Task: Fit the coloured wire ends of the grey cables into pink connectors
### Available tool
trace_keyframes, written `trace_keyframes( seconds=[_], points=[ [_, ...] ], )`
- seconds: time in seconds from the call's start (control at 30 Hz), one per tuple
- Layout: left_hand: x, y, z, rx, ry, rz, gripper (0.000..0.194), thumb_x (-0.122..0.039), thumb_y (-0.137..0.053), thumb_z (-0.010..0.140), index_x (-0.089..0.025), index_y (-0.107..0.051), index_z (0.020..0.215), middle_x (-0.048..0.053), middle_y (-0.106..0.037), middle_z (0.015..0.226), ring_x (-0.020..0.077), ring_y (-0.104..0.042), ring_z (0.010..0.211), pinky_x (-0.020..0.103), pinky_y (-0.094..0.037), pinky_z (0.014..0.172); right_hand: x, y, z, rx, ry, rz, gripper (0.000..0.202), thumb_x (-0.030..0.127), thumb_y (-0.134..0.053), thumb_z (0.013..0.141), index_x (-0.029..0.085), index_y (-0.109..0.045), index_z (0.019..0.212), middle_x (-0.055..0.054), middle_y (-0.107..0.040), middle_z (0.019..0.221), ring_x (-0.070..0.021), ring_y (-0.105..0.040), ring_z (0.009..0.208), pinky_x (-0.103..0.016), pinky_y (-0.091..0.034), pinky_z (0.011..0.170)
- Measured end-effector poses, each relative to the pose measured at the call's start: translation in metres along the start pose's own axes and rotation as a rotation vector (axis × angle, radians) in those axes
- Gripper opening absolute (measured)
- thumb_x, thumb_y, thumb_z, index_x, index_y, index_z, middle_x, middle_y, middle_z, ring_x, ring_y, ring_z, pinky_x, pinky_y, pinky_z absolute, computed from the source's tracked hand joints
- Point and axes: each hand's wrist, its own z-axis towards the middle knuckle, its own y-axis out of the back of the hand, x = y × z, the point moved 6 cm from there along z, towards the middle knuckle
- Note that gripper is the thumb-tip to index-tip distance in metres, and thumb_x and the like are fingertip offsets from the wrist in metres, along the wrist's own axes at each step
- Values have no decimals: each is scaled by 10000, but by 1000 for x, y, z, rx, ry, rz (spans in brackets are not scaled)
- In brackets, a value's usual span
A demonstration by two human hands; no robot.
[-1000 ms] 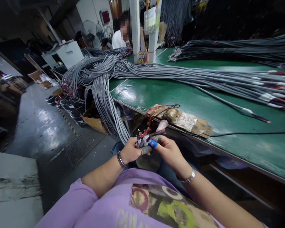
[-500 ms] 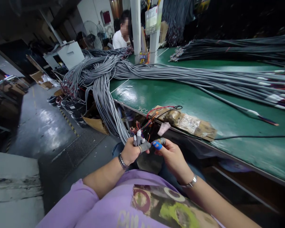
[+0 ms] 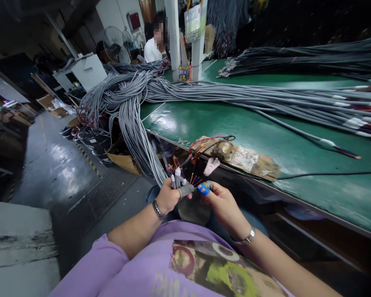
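Note:
My left hand (image 3: pixel 170 196) is closed around the ends of several grey cables (image 3: pixel 177 177), with grey tape on its thumb. From those ends fan thin coloured wires (image 3: pixel 195 180), some with bare coppery tips. My right hand (image 3: pixel 216 197), a blue wrap on its thumb and a grey one on the forefinger, pinches at the wires close to the left thumb. The fingertips hide exactly which wire they hold. Behind the hands, at the table edge, are red and black leads with an orange part (image 3: pixel 197 154) and a pale pink piece (image 3: pixel 211 166).
A taped cardboard strip (image 3: pixel 250 161) lies along the edge of the green table (image 3: pixel 185 115). A long bundle of grey cables (image 3: pixel 222 93) crosses the table and hangs down at left. One cable (image 3: pixel 297 134) lies apart. A person (image 3: pixel 153 49) sits beyond a white post (image 3: pixel 172 37).
The view has shifted slightly. More coloured wires now show spread between my two hands, which stay close together. The right hand keeps its pinch near the left thumb.

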Motion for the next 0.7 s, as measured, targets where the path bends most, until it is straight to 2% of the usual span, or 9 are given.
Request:
trace_keyframes(
  seconds=[0.13, 0.23, 0.43, 0.57, 0.7],
  points=[
    [-3, 1, 0, -54, 0, -25, 333, -403, -762, 653, -128, -606, 548, 15, -589, 492, 103, -510, 471, 256, -410, 541, -3, 1, -4, 24, 7, -39, 406, 563, -697, 683, 193, -544, 612, 34, -478, 506, -110, -409, 495, -253, -354, 499],
    [-1, 1, 0, -50, 20, -15, 325, -394, -771, 641, -131, -600, 556, 15, -592, 498, 113, -531, 486, 258, -414, 545, -3, 3, -4, 40, -3, -30, 395, 553, -685, 700, 187, -558, 625, 22, -508, 539, -111, -433, 511, -256, -377, 518],
    [4, -1, -1, 2, 21, 68, 323, -393, -758, 665, -131, -599, 564, 13, -596, 511, 113, -538, 504, 247, -407, 540, 7, -3, 3, 94, -25, 16, 348, 498, -686, 712, 186, -647, 861, -27, -650, 712, -154, -566, 647, -269, -440, 587],
    [0, -4, -3, 38, 4, 123, 341, -404, -756, 664, -123, -605, 545, 18, -590, 516, 105, -519, 506, 241, -389, 532, 15, -10, 5, 77, -33, 13, 342, 507, -706, 677, 189, -627, 775, -18, -649, 623, -165, -577, 608, -286, -439, 583],
    [-2, -4, -4, 42, 18, 145, 343, -408, -760, 658, -124, -601, 548, 12, -585, 518, 101, -516, 509, 246, -406, 555, 11, -12, 5, 58, -44, 83, 312, 485, -726, 669, 196, -612, 702, 5, -630, 568, -152, -572, 568, -284, -430, 585]
  ],
)
